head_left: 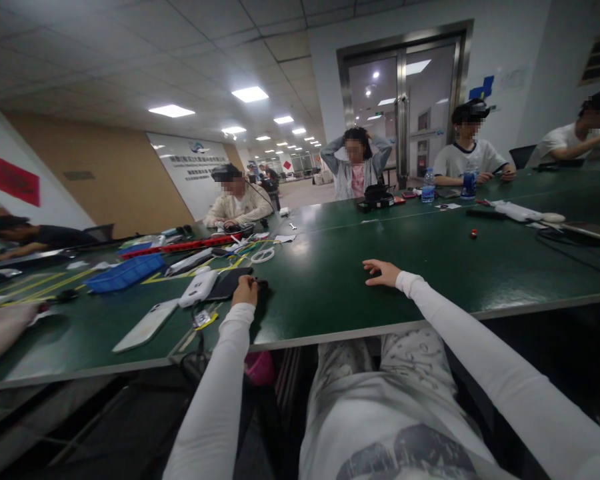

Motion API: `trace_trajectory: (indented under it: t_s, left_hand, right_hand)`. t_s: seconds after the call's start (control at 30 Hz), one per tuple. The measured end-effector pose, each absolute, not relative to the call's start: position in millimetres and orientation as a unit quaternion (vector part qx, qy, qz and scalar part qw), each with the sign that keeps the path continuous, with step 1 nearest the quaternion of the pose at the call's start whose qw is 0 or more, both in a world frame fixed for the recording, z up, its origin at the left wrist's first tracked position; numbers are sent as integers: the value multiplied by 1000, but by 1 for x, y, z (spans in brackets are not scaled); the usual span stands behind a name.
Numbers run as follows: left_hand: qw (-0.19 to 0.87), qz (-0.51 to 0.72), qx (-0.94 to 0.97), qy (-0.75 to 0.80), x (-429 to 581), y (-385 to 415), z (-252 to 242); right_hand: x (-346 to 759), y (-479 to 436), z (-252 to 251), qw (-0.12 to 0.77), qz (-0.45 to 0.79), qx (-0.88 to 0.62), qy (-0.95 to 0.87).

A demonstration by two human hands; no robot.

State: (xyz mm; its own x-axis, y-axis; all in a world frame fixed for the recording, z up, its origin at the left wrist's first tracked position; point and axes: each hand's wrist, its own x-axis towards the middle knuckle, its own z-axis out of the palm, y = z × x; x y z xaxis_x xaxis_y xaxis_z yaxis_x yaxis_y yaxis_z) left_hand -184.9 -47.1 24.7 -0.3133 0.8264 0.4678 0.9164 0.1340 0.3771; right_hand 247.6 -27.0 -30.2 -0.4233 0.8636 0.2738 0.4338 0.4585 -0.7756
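Observation:
My left hand point(245, 291) is closed at the left part of the green table, its fingers round a small dark object point(263, 284) that sticks out to the right; its kind is too blurred to make out. Just behind that hand lies a flat black pad-like item point(230, 283), with a white device point(199, 287) and a white phone point(147, 325) farther left. Over the table on the right, my right hand point(383, 273) hovers or rests with fingers apart and nothing in them; whether it touches the surface I cannot tell.
A blue tray point(125, 273), a white cable coil point(263, 256) and a red strip point(190, 247) lie on the left. Bottles point(428, 187), a white device with a cord point(517, 211) and a small red item point(474, 233) are on the right. Several people sit around the table point(325, 293).

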Motion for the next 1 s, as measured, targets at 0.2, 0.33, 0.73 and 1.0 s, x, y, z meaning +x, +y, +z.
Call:
trace_trajectory:
  t_s: [0.2,0.33,0.73,1.0]
  left_hand:
    - [86,-313,-577,-749,-192,-45,23]
    - [99,-315,-595,-733,-188,-43,22]
    - [92,-193,-693,-688,-153,-35,16]
    - [109,-246,-660,-701,-162,-37,16]
  right_hand:
    - [248,-26,-32,338,301,-410,-792]
    - [248,-25,-33,345,299,-407,-791]
    - [247,-27,-33,350,292,-408,-791]
    - [248,-26,-33,345,298,-410,-790]
